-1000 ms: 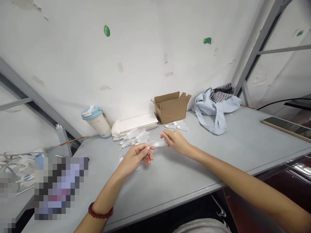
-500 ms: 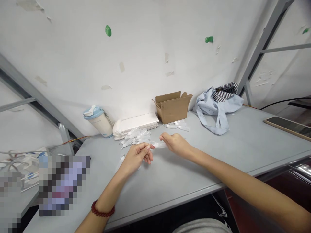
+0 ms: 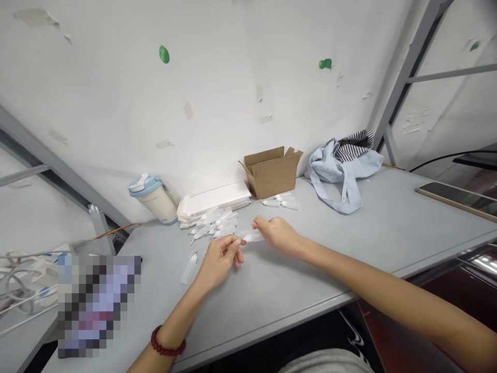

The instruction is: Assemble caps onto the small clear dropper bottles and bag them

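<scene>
Between my hands is a small translucent plastic tube (image 3: 254, 237) with a narrow tip, lying nearly level just above the table. My left hand (image 3: 225, 256), with a dark red beaded bracelet at the wrist, pinches its narrow end between thumb and forefinger. My right hand (image 3: 277, 233) is closed around the other end, and its palm hides part of the tube. Beyond my left hand lies a loose pile of similar tubes (image 3: 219, 223). A single tube (image 3: 189, 268) rests to the left of that hand. Several more tubes (image 3: 281, 201) lie in front of the cardboard box.
At the back of the grey table (image 3: 310, 269) stand a cup with a blue lid (image 3: 155, 199), a stack of white sheets (image 3: 213, 202) and an open cardboard box (image 3: 272, 173). A light blue cloth bag (image 3: 341, 173) and a phone (image 3: 458, 199) lie to the right. Cables (image 3: 29, 282) tangle at far left.
The view has shifted slightly. Both hands keep hold of the tube at nearly the same place. The lone tube on the left, partly covered by my left hand before, shows more fully.
</scene>
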Demonstrator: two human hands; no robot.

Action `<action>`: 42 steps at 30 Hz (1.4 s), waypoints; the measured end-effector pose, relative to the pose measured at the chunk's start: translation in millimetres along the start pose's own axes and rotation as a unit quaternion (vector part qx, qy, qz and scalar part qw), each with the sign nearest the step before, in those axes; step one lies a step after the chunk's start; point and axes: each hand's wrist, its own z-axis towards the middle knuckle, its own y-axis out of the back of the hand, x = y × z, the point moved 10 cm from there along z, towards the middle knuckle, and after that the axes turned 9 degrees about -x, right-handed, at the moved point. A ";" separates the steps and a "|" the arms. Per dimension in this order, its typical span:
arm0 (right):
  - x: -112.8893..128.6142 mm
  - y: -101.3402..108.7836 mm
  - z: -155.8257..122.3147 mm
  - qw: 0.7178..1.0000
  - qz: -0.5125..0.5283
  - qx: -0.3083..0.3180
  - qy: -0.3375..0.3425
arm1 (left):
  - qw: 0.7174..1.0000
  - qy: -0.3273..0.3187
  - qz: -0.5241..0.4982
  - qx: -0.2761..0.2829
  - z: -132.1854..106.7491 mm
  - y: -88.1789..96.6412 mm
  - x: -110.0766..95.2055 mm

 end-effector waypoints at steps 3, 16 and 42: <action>-1.6 -2.0 -1.4 1.000 0.015 0.009 -0.012 | 1.000 0.000 0.004 0.003 -2.7 -2.9 -0.8; -0.3 10.0 2.9 0.957 0.285 0.026 -0.047 | 0.997 0.012 -0.070 -0.015 5.7 10.6 -4.6; 1.5 6.8 -0.9 0.923 0.374 0.037 -0.081 | 0.998 0.012 -0.046 -0.035 3.7 23.3 -5.3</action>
